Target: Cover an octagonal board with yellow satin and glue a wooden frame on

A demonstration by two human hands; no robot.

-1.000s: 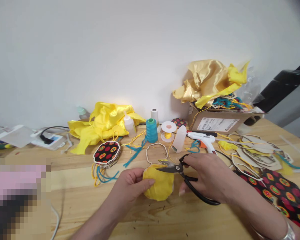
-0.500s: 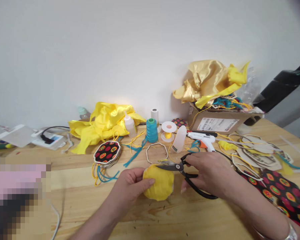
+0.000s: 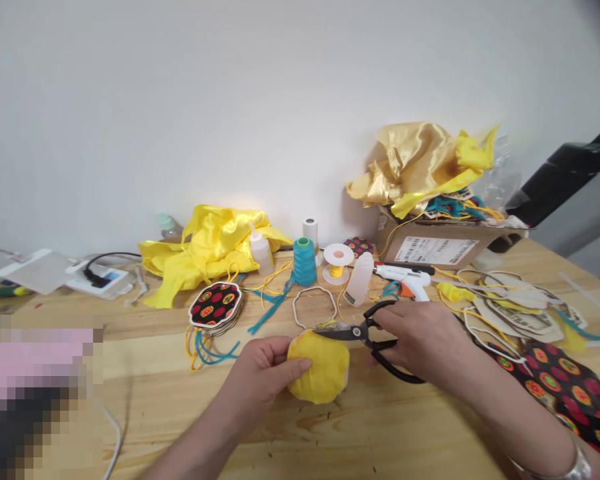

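Between thumb and fingers, my left hand (image 3: 273, 370) pinches the left edge of a yellow fabric-covered piece (image 3: 320, 370) with a scalloped outline. Black-handled scissors (image 3: 359, 332) are in my right hand (image 3: 417, 343), fingers in the handle loops. Their blades point left and lie along the upper edge of the yellow piece, by a small scrap at the rim. Just beyond it lies a thin pale scalloped frame (image 3: 314, 307). To the left rests a stack of frames topped with dark patterned fabric (image 3: 215, 305), blue and yellow cords trailing from it.
A teal thread cone (image 3: 305, 262), a ribbon spool (image 3: 337, 263), a squeeze bottle (image 3: 360, 280) and a white glue gun (image 3: 405, 277) stand or lie behind my hands. Yellow satin (image 3: 205, 247) is heaped at back left. A cardboard box (image 3: 430, 243) overflows with cloth. A person's pixelated sleeve shows lower left.
The scissor handles have tilted and closed slightly, and my right hand has shifted a little. My left hand keeps its hold on the yellow piece.
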